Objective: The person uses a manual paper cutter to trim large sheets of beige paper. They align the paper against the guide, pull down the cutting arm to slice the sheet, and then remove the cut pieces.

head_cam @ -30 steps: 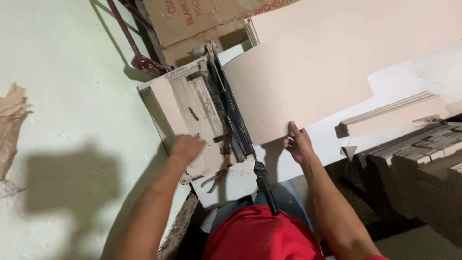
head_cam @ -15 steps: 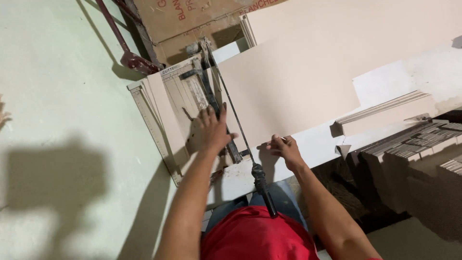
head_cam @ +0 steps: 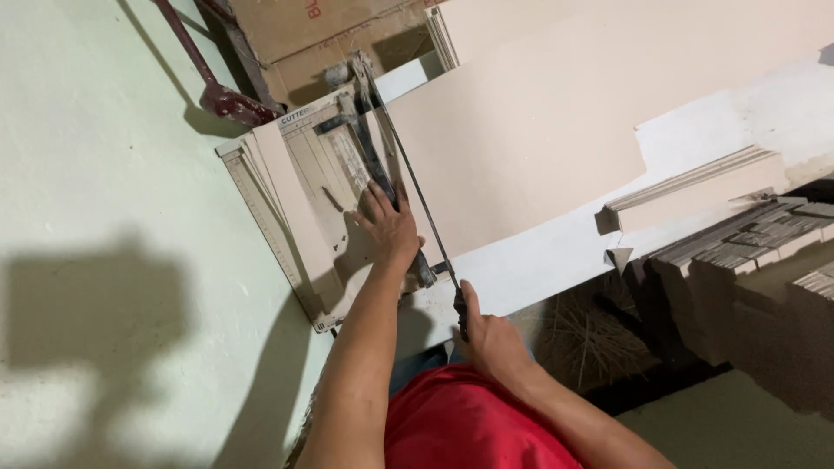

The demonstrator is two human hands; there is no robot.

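right hand now grips cutter handle (left hand presses tile).

One tile cutter, one large beige tile, two hands, left, right

Handle of tile cutter being gripped by right hand, at near end of cutter. Lever rod running up and away from grip, over cutter bed. Left hand being pressed flat on bed, just left of rod, beyond grip. Large tile lying right of rod, beyond grip, being carried on cutter and board. Stacked tiles lying well right of grip. Cardboard box standing behind cutter's far end.
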